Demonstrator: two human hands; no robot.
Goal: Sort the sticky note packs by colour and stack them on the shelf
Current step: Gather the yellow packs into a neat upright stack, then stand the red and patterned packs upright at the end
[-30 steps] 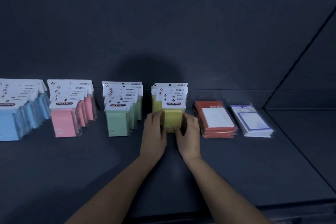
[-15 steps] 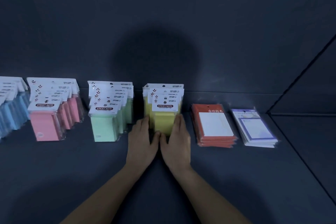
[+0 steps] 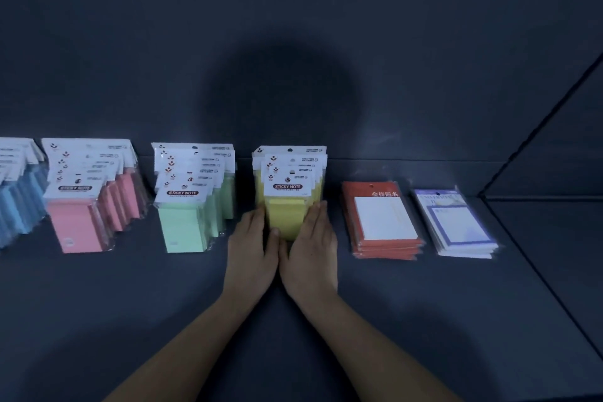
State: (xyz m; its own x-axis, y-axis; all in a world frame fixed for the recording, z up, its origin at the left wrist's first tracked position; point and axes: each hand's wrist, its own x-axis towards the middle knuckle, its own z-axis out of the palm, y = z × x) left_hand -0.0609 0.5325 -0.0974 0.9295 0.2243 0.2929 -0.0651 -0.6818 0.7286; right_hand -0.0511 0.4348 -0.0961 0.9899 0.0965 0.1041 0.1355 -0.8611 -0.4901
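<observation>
Both hands have flattened out since a second ago: the fingers that were curled round the front yellow pack (image 3: 284, 217) are now lying straight along the sides of the yellow row (image 3: 293, 166). From my remote seat I am also seeing the blue row (image 3: 16, 202) slipping partly off the left edge of the view.

The left hand (image 3: 253, 251) is pressing straight fingers against the row's left side, with its thumb tip touching the near face of the front pack. The right hand (image 3: 310, 248) is pressing flat against the right side, fingers together. Neither hand is gripping anything, and the two are meeting at the thumbs just near of the row.

The yellow packs are standing upright on the dark shelf (image 3: 424, 320), running from near to far toward the back wall (image 3: 293, 42). To their left the green row (image 3: 189, 206), the pink row (image 3: 88, 199) and the blue row are standing the same way, each apart from the next. To the right a red stack (image 3: 381, 222) is lying flat, and right of it a purple-bordered stack (image 3: 456, 225) is lying flat too.
</observation>
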